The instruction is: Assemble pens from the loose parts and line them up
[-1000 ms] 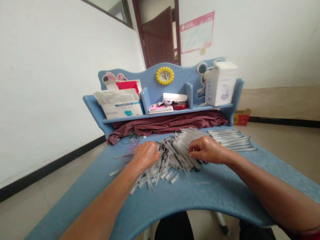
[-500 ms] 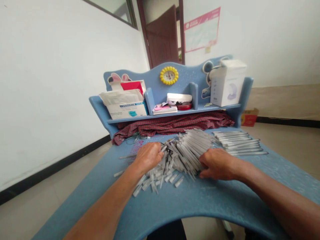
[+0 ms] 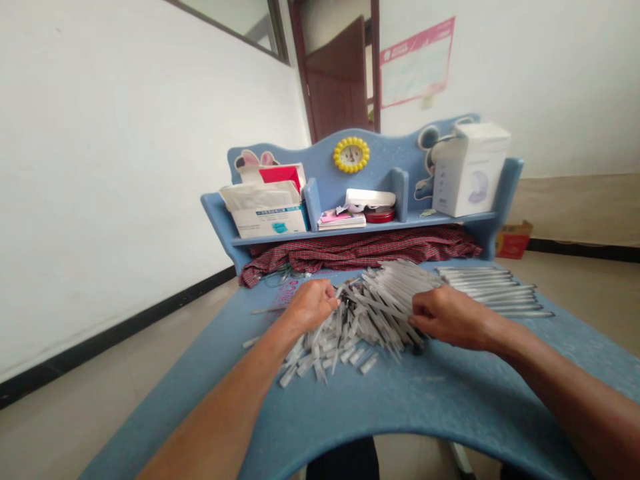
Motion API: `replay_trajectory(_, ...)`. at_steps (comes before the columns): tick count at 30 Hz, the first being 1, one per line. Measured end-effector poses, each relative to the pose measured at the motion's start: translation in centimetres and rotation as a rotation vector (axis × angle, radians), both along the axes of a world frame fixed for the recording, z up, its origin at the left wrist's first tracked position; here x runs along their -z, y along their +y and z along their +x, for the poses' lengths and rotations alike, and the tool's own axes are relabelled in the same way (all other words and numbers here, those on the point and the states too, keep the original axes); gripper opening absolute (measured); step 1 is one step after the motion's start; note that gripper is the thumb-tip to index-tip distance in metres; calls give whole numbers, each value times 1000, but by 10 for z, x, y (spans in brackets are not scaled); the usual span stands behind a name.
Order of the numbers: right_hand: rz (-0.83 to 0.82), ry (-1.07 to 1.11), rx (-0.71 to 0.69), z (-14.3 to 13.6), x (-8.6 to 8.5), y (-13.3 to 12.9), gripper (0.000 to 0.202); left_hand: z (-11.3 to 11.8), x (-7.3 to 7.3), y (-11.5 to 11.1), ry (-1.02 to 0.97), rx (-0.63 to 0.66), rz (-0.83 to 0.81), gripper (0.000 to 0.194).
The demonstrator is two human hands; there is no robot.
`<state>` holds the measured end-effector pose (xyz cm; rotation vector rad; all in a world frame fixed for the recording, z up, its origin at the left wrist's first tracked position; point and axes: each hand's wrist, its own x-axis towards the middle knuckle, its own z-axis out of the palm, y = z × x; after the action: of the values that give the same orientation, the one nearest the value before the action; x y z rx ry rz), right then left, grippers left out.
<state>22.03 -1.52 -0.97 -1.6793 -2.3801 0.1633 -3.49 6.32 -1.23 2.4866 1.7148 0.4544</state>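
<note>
A heap of thin whitish sticks and short translucent caps [image 3: 350,333] lies on the blue desk [image 3: 390,407]. My left hand [image 3: 316,305] is closed at the heap's left side, its fingertips pinched at something among the pieces that I cannot make out. At the heap's right side my right hand [image 3: 443,313] is closed around the end of a thin whitish stick, which slants up to the left over the pile. Behind that hand, a row of grey sticks with dark ends [image 3: 505,293] lies side by side.
A blue shelf [image 3: 325,233] at the back holds a mask box [image 3: 270,220], a white case [image 3: 370,197], a red round tin [image 3: 380,215] and a tall white box [image 3: 467,173]. Beneath it lies a red checked cloth [image 3: 360,250].
The view has shifted a little, moving the scene rightward. My right hand has risen slightly from the desk, and a whitish stick now extends from it across the heap.
</note>
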Motion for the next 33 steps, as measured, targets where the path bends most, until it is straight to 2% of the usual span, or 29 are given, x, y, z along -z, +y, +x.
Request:
replay_trajectory(6,14,133,-32,-5,3,-1,23,1,4,-1,-14,-2,11,11)
replay_trajectory(13,-129,413,-109,-12,2,-6,21,5,3,-7,-41,4,41,11)
replay_trajectory(17,-195,514,-108,-16,5,-5,20,7,-5,-12,-79,-19,116,11)
replay_trajectory(20,-254,535,-103,-18,5,-2,21,9,-17,-21,-155,-44,264,17)
replay_trajectory(21,-277,540,-103,-19,4,-1,22,10,-20,-26,-212,9,395,18)
replay_trajectory(23,-321,554,-110,-22,1,0,22,13,-25,-36,-249,237,545,21)
replay_trajectory(25,-351,566,-131,-26,-5,1,21,16,-27,-45,-175,482,525,26)
replay_trajectory(26,-363,568,-141,-29,-8,1,20,17,-26,-49,-117,558,497,28)
replay_trajectory(28,-380,561,-158,-35,-16,2,20,18,-25,-52,-8,619,440,27)
replay_trajectory(30,-370,526,-172,-40,-26,5,22,17,-25,-52,62,605,407,22)
replay_trajectory(33,-172,395,-150,-46,-38,11,33,9,-28,-45,94,522,411,15)
